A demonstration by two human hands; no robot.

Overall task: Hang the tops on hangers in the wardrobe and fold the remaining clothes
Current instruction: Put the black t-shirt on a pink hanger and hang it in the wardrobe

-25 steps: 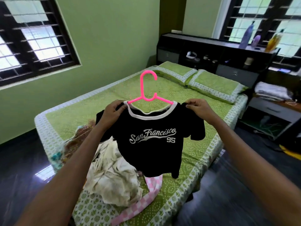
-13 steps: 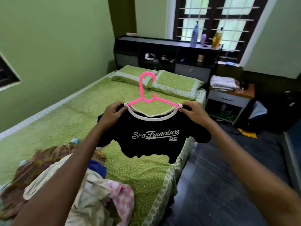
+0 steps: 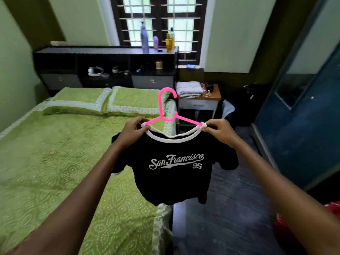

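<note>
Tee (image 3: 174, 173) is held in the air at the bed's (image 3: 55, 162) right edge, one hanger (image 3: 168, 115) through its neck. Left hand (image 3: 131, 132) pinches the left shoulder, right hand (image 3: 219, 130) the right, both curled tight. My guess is that's to keep the top square on the hanger for carrying. One tee, one hanger, two pillows (image 3: 103, 102) past the tee, at the bed's head.

**Hidden and cut off**

The hanger (image 3: 167, 115) shows only its hook and inner arms; both arm ends are buried under the shirt (image 3: 174, 168) at each grip. The left hand (image 3: 133, 132) and right hand (image 3: 219, 132) hide the shirt's shoulders. Below the grip, the shirt screens the bed (image 3: 55, 162) edge. A red thing (image 3: 331, 210), low and right of the grip, is cut by the frame edge and blurred.
</note>
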